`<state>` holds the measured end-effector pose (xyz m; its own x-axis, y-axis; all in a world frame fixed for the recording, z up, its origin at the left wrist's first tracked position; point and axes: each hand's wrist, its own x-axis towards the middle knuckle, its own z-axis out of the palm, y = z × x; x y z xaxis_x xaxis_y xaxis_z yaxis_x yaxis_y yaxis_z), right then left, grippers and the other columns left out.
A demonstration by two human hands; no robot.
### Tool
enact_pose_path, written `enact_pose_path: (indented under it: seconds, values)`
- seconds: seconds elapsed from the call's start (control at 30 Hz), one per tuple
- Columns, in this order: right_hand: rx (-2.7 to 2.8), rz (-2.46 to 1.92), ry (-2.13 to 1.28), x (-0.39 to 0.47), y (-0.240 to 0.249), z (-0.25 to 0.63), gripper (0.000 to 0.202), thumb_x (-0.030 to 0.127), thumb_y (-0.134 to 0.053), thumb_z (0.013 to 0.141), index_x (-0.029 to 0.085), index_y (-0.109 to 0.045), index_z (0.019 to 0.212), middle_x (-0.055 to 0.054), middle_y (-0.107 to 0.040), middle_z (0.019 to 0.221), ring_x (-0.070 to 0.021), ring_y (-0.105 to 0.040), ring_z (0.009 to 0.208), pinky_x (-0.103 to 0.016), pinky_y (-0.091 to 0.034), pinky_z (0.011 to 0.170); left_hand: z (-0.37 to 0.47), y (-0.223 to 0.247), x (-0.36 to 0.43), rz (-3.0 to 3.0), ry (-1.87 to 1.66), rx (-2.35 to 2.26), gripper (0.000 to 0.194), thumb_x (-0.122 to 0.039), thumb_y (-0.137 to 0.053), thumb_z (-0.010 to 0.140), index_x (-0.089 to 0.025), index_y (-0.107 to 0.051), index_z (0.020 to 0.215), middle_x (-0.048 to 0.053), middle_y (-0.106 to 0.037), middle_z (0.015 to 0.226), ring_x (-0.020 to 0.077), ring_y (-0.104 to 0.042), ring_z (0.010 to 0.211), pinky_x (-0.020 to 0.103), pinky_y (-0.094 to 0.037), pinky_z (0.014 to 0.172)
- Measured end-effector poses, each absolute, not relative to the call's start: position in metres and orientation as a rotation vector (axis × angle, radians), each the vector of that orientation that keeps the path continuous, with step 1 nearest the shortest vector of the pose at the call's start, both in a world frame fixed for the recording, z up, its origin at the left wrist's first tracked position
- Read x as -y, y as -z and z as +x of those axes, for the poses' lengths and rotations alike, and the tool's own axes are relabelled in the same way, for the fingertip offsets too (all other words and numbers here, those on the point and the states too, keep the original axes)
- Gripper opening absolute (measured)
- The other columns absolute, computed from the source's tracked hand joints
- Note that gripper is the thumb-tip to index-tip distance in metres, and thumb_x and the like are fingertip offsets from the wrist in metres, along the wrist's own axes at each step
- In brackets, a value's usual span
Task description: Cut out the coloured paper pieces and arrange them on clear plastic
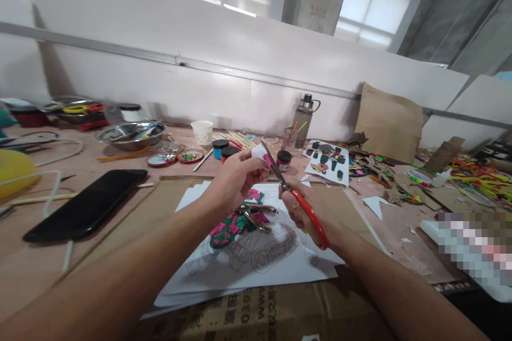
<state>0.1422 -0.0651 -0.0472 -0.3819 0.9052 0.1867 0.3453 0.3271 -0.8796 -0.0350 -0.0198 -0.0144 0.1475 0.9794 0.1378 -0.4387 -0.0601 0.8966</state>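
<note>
Between the fingers of my left hand [236,178] is a small piece of paper [259,154] with a pink painted patch. My right hand [298,208] grips red-handled scissors [308,211], their blades pointing up and left against the paper's right edge. Below both hands, a metal hole punch [256,217] lies on green-and-pink painted cut-outs [226,232]. These rest on white sheets [288,264] printed with line drawings, over a cardboard sheet [340,303].
At left lie a black phone [86,205] and a steel bowl [130,136]. Paint jars [220,148], a paper cup [202,132] and a bottle [303,122] stand behind my hands. Painted paper [327,161], scraps and coloured pipe cleaners [486,170] cover the right side.
</note>
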Motion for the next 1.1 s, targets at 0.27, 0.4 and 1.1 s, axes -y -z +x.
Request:
enact_pose_path:
  seconds: [0.27,0.4,1.1]
  values:
    - [1.888,-1.101,-1.014,0.0648,0.0469,0.141,0.037,0.06,-0.044,0.097,0.024,-0.05,0.097,0.006,-0.033,0.063,-0.01,-0.031,0.052,-0.022,-0.03,0.05,-0.0349,0.0166,0.0201,1.006,-1.349,-0.694,0.011,-0.011,-0.07,0.054,-0.016,-0.061,0.059,-0.001,-0.059,0.058,0.0098,-0.051,0.053,0.023,-0.04,0.054]
    - [1.868,-1.09,-1.004,0.0637,0.0493,0.1412,0.036,0.059,-0.046,0.097,0.023,-0.05,0.095,0.007,-0.033,0.063,-0.0097,-0.031,0.051,-0.022,-0.03,0.049,-0.0345,0.0164,0.0193,1.005,-1.347,-0.684,0.012,-0.01,-0.07,0.054,-0.016,-0.06,0.058,-0.001,-0.058,0.057,0.0099,-0.052,0.053,0.023,-0.041,0.054]
    - [1.883,-1.105,-1.005,0.0678,0.0438,0.1396,0.038,0.06,-0.047,0.096,0.022,-0.05,0.094,0.007,-0.033,0.061,-0.0089,-0.032,0.049,-0.021,-0.029,0.046,-0.0343,0.0159,0.0207,1.018,-1.338,-0.69,0.01,-0.01,-0.068,0.057,-0.015,-0.061,0.063,0.001,-0.06,0.06,0.011,-0.052,0.055,0.025,-0.041,0.056]
